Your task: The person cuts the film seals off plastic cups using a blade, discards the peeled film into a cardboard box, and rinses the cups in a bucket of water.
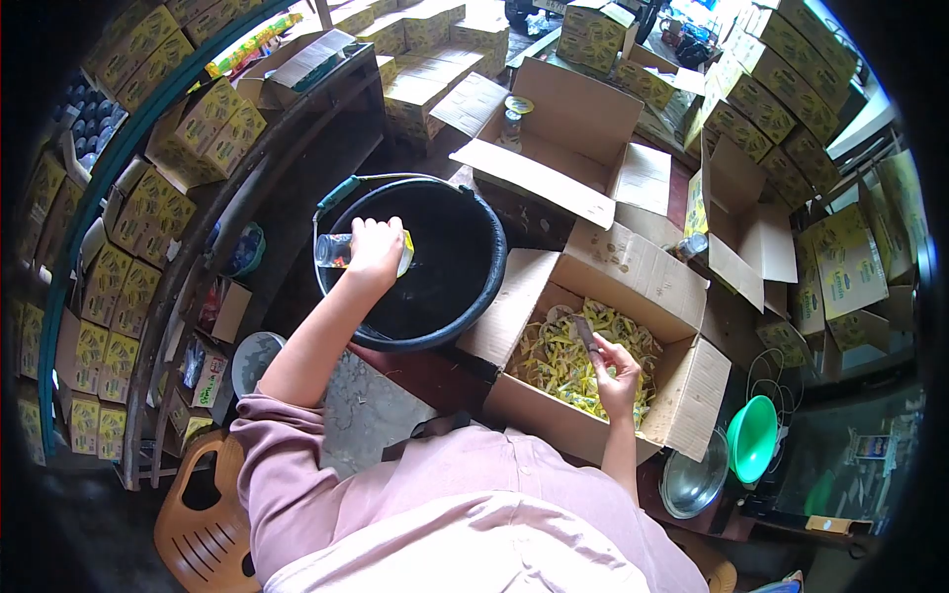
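Surrounding table (450,381) and bucket (474,267), cartons (425,87) line the room (361,420)

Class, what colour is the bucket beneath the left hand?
The bucket is black; it shows best in the head view.

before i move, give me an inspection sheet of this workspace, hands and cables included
Surface: dark reddish tabletop, partly covered
Job's things: clear jar with yellow label, sideways over round black plastic bucket; thin brown tool over yellow scraps in open brown cardboard box
Clutter: shiny metal bowl, green plastic bowl beside the box
Hands: left hand grips jar; right hand grips tool
Cables: thin pale looped cord by green bowl
Surroundings: stacked yellow printed cardboard cartons; brown plastic chair
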The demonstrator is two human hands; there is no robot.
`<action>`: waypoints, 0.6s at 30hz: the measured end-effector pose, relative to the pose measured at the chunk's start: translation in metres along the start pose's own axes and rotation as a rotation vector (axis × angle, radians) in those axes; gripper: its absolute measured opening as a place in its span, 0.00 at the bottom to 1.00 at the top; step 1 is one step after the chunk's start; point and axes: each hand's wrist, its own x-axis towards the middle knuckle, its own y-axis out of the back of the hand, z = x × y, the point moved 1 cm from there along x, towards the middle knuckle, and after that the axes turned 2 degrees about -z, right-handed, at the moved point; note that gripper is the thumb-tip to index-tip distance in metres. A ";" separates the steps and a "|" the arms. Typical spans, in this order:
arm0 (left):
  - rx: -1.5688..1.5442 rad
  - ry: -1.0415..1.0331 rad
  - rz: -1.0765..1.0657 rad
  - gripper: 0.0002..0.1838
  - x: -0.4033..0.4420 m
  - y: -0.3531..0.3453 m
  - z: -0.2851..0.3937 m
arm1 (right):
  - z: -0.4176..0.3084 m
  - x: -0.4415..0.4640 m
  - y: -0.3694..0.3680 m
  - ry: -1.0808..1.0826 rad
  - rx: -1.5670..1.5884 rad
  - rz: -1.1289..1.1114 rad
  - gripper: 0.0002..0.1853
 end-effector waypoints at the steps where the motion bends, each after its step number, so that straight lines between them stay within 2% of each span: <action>1: -0.001 0.000 -0.001 0.24 0.000 0.005 0.000 | 0.000 0.000 0.000 0.000 -0.003 0.000 0.16; 6: -0.022 0.010 0.058 0.25 0.001 0.011 -0.002 | 0.002 0.000 0.000 -0.002 -0.002 0.006 0.16; 12: -0.034 -0.011 -0.019 0.20 -0.004 -0.003 0.009 | 0.000 -0.001 0.002 -0.016 0.011 0.024 0.16; 18: 0.009 -0.044 0.086 0.23 -0.002 -0.002 -0.001 | -0.004 -0.010 0.008 -0.023 0.011 0.063 0.16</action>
